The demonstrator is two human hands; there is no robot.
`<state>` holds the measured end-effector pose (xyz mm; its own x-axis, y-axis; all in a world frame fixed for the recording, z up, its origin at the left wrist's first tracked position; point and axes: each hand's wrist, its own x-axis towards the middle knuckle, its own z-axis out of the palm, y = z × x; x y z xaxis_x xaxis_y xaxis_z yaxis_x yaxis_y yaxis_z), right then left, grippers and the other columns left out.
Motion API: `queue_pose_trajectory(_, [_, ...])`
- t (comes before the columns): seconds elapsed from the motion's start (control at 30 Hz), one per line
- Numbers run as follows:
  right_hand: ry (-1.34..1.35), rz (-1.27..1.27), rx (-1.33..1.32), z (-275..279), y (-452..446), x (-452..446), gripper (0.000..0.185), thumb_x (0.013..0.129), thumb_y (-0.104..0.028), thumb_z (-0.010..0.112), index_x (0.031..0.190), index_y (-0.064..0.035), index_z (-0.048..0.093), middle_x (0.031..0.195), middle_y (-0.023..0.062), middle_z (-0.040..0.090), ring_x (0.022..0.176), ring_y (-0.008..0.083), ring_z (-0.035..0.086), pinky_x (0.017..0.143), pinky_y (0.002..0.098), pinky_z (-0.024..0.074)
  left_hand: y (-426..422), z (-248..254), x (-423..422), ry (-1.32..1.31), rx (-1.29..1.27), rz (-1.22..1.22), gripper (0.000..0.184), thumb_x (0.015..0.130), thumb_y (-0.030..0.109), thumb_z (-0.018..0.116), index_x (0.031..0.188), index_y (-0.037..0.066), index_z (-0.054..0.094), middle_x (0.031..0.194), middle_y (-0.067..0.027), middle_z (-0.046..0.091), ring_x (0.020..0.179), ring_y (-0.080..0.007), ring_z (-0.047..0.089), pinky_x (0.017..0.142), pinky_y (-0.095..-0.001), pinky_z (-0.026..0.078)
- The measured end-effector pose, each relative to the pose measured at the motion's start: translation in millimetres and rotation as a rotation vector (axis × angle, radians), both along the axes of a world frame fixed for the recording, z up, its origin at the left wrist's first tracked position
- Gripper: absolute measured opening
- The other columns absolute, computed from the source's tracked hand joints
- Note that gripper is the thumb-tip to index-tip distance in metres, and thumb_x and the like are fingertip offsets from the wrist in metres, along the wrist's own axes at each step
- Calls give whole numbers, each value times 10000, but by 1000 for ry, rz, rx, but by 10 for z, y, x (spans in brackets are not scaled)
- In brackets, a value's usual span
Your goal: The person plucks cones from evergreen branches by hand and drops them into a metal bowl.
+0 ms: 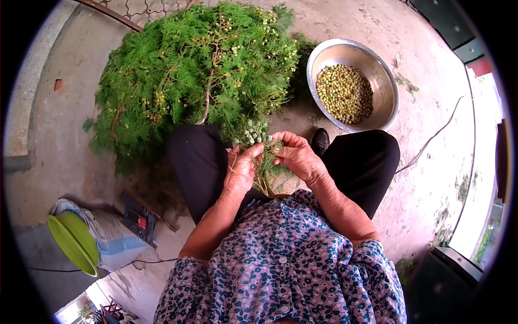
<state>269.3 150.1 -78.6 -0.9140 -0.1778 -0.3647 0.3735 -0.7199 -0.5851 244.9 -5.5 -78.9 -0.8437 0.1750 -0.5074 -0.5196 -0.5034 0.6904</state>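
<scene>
Between my knees, my left hand [241,168] is closed around a green sprig [252,133] that carries pale, bluish-green cones at its top. Thin stems trail below the fingers. My right hand [298,155] meets the sprig from the other side, thumb and fingers pinched at its edge. What lies between those right fingertips is too small to make out. Just beyond my knees spreads a large heap of leafy evergreen branches [178,70] dotted with yellowish cones. A metal basin [384,89] stands to its right, partly filled with small yellow-green and brown cones [344,93].
At lower left a lime-green plastic basin [70,243] leans on a white and blue sack [121,243], near a dark item with a red patch [142,222]. A cable [431,137] runs along the floor at right. A dark box [440,286] sits lower right.
</scene>
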Motion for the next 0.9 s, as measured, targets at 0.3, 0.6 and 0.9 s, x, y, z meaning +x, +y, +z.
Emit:
queue_pose_trajectory(0.3, [-29, 30, 93, -7, -34, 8, 146, 814, 13, 567, 957, -14, 570, 809, 18, 593, 635, 101, 563, 556, 231, 482, 25, 33, -14, -41, 30, -69, 172, 723, 1, 635, 889, 35, 604, 823, -40, 629, 704, -140, 602, 624, -273, 519])
queue_pose_trajectory(0.6, [-74, 79, -160, -93, 131, 50, 99, 838, -36, 555, 937, -36, 570, 798, 21, 589, 652, 125, 563, 591, 255, 490, 2, 111, -14, -30, 182, -213, 212, 728, -8, 588, 940, -10, 602, 841, -121, 646, 693, -233, 643, 652, -331, 551])
queue_pose_trajectory(0.9, [-16, 89, -14, 52, 125, 48, 180, 818, -158, 628, 964, -65, 578, 820, -24, 568, 663, 58, 505, 538, 205, 431, -15, 50, -37, 61, -83, -208, 194, 717, -28, 617, 908, 10, 612, 831, -39, 630, 705, -132, 607, 646, -271, 523])
